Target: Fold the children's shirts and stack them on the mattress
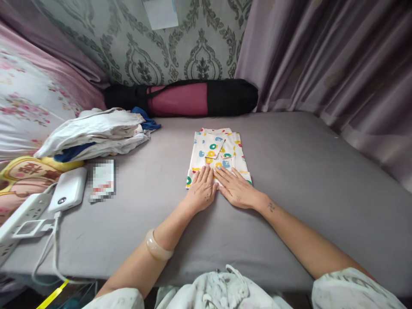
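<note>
A folded white garment [199,148] with a colourful print of rings and small figures lies on the grey sheet in front of me. Its collar edge points away, and pieces of it are folded in over the middle. My left hand [203,189] rests flat on the near left part of the cloth, fingers stretched out. Beside it, my right hand [236,186] presses flat on the near right part, fingers also extended. The thumbs nearly meet. Both palms hide much of the near edge, and neither hand grips anything.
A pile of clothes [99,131] lies at the left, near a white power bank [68,189], a power strip [24,216] with cables and a blurred packet [102,181]. A black and dark red long bag [180,99] lies along the wall. Purple curtains [289,51] hang at the right.
</note>
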A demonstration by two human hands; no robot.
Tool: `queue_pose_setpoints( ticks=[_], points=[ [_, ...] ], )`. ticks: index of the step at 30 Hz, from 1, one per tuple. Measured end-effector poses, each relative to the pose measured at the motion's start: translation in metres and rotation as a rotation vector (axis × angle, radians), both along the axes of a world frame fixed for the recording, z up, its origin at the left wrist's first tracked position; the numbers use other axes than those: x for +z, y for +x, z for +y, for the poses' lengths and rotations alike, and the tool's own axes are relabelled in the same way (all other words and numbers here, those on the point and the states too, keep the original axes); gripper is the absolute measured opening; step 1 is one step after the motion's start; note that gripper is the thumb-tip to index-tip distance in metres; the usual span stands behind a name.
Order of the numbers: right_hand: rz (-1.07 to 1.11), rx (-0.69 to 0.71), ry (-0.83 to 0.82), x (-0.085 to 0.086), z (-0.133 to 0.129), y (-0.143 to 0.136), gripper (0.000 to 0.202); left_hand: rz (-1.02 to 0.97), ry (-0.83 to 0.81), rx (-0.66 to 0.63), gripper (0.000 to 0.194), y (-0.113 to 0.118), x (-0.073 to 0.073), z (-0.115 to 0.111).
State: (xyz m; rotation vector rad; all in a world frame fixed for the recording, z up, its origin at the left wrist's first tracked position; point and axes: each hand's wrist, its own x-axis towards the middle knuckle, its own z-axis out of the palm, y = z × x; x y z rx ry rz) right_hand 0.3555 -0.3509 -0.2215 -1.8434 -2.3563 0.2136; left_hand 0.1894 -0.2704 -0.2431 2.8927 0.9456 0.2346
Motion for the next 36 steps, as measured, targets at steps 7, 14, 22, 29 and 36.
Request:
queue_pose_setpoints(
  ticks=[7, 14, 22, 29, 36],
  points=[
    [0.011, -0.038, -0.004, 0.003, -0.009, 0.003, 0.058, -0.047, 0.043, 0.037, 0.058, -0.004, 0.006, -0.005],
    [-0.015, -0.054, -0.026, 0.0, -0.013, 0.002, 0.057, -0.002, -0.006, 0.089, 0.06, -0.005, 0.001, -0.006],
    [-0.009, -0.124, -0.064, 0.002, -0.017, 0.011, 0.057, -0.024, -0.015, 0.178, 0.065, -0.011, 0.005, -0.002],
    [-0.026, -0.146, -0.091, -0.001, -0.017, 0.012, 0.057, 0.053, -0.11, 0.199, 0.072, -0.013, 0.008, 0.001],
    [-0.021, -0.299, -0.152, 0.003, -0.017, 0.025, 0.063, 0.029, -0.134, 0.301, 0.075, -0.023, 0.007, 0.016]
  ],
)
